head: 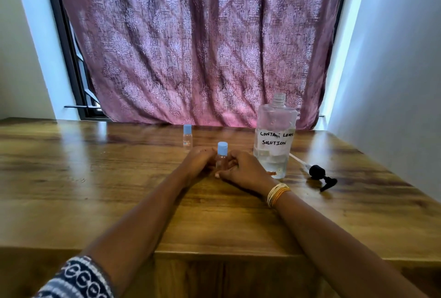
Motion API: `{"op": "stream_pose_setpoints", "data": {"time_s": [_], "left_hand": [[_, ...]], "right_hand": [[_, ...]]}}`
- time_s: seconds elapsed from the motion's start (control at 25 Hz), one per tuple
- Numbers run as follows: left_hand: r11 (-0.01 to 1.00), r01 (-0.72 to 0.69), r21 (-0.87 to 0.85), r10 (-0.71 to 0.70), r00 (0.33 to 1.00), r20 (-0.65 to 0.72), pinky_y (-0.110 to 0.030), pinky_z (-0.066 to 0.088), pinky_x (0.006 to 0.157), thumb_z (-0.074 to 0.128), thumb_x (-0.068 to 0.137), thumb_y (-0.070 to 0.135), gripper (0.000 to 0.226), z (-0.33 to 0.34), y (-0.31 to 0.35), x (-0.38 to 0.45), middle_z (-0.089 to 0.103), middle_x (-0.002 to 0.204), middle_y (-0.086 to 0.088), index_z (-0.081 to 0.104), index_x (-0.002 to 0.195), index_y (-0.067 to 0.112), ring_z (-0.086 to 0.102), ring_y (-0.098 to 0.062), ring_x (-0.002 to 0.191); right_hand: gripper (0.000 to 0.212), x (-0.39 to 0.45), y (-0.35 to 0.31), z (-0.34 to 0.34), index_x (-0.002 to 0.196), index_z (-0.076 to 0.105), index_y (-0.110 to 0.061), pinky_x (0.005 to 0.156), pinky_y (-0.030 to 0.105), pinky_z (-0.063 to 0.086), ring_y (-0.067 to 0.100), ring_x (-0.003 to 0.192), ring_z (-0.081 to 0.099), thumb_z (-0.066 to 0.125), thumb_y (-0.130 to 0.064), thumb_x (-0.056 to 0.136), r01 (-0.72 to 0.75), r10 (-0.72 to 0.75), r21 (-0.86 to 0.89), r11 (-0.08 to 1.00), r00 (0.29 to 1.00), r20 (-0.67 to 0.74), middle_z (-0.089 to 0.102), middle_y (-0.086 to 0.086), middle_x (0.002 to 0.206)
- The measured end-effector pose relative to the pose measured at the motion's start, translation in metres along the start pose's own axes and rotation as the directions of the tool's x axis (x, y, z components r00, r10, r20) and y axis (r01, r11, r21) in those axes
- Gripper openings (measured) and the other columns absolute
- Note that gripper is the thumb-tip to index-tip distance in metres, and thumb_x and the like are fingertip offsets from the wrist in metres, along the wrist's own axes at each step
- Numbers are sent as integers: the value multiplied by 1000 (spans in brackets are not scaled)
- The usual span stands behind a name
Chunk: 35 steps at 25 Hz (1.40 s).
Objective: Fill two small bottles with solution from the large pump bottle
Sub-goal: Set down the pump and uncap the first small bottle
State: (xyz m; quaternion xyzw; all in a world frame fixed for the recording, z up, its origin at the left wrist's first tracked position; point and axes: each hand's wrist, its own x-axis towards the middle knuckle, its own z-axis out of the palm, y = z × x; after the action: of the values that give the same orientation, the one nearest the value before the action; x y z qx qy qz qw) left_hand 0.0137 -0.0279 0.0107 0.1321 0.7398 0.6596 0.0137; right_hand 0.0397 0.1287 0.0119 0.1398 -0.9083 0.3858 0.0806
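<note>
A small clear bottle (222,154) with a light blue cap stands upright on the wooden table (119,178). My left hand (199,160) and my right hand (243,168) both hold its body from either side. A second small capped bottle (187,135) stands farther back to the left, untouched. The large clear bottle (274,140), labelled "contact lens solution", stands to the right with its neck open and liquid in its lower part. Its black pump head (319,176) with a white tube lies on the table to the right of it.
A purple patterned curtain (202,42) hangs behind the table's far edge. White walls close in on the left and right. The table's front edge runs just below my forearms.
</note>
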Motion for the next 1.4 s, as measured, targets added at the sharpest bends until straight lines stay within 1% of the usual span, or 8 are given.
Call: {"op": "stream_pose_setpoints", "data": {"time_s": [0.16,0.32,0.4,0.52,0.76,0.96,1.2,1.4], "left_hand": [[993,-115,-8,115,971,210,-16,53,71,57,89,0,18,-11,-5,-7,74,90,-1,68,102,6,70,-9,82],[994,-111,-1,110,984,139,-34,55,87,76,77,9,28,-11,-16,3,77,99,-7,71,104,13,71,-19,96],[987,-145,73,137,985,100,-31,55,83,79,75,10,22,-11,-18,4,78,91,-3,74,94,20,72,-13,88],[945,-245,219,226,968,106,-24,56,75,80,74,16,16,-10,-19,3,77,82,2,74,89,20,72,-10,79],[913,-323,247,288,942,170,-26,56,79,79,75,13,24,-9,-17,-1,77,92,-1,73,98,14,73,-13,87],[926,-286,245,261,957,130,-48,57,86,83,64,30,31,-6,-21,-1,78,88,-5,76,91,14,74,-24,86],[932,-257,255,227,964,142,-46,57,87,80,72,17,18,-5,-23,4,78,88,-4,78,89,14,73,-24,86],[947,-254,197,220,959,177,-34,56,77,77,76,7,13,-2,-19,-4,77,87,-12,76,89,7,72,-21,79]], "right_hand": [[33,6,7,-1,92,63,-17,73,30,52,16,81,63,83,-29,70,-8,7,-26,1000,1000,-22,68,0,86],[51,9,5,-5,108,55,-19,74,26,53,13,89,65,84,-27,67,-15,15,-7,1000,1000,0,69,-3,94],[52,9,1,-12,114,51,-18,66,17,45,10,86,60,80,-25,72,-1,1,-38,999,1000,-9,62,-7,96],[39,9,-6,-17,110,58,-16,58,5,41,-1,74,53,77,-20,76,62,-50,65,996,983,-179,59,-9,94],[23,0,-15,-6,80,66,-23,54,6,42,-4,59,56,86,-29,70,182,-111,179,967,931,-349,62,-13,71],[16,4,-14,-8,75,71,-22,54,7,44,-7,58,61,86,-26,69,165,-76,234,958,933,-351,68,-11,68],[11,8,-13,-6,79,74,-15,55,6,42,-7,55,57,83,-18,73,194,-110,216,957,930,-352,65,-12,66],[11,4,-12,-10,80,72,-17,61,8,45,-8,59,58,81,-13,75,236,-159,262,936,946,-282,66,-13,69]]}}
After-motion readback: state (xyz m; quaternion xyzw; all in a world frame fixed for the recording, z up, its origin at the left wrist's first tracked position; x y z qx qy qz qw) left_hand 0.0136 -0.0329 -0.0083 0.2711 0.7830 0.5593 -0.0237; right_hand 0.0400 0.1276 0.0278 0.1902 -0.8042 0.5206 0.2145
